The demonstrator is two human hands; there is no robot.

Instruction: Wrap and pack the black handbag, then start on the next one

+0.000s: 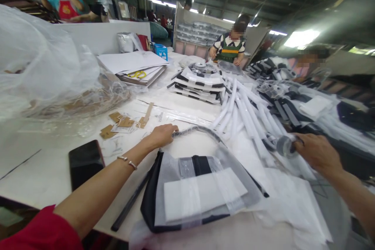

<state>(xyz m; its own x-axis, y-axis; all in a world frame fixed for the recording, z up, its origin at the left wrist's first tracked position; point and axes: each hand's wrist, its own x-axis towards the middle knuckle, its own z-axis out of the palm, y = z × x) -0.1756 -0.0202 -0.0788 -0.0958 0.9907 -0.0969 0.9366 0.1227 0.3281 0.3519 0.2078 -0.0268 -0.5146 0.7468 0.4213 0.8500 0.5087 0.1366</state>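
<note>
A black and white bag (195,187) wrapped in clear plastic lies on the white table (38,172) in front of me. Its dark strap (202,129) arcs above it. My left hand (161,134) rests closed on the left end of that strap. My right hand (315,152) is closed on a roll of clear tape (283,145) at the right, over plastic-wrapped goods.
A black phone (84,162) lies left of my arm. Brown card tags (118,123) and a big clear plastic bag (43,70) sit further left. Stacked wrapped bags (199,82) and white tubes (246,109) fill the middle. A person (230,47) works at the far end.
</note>
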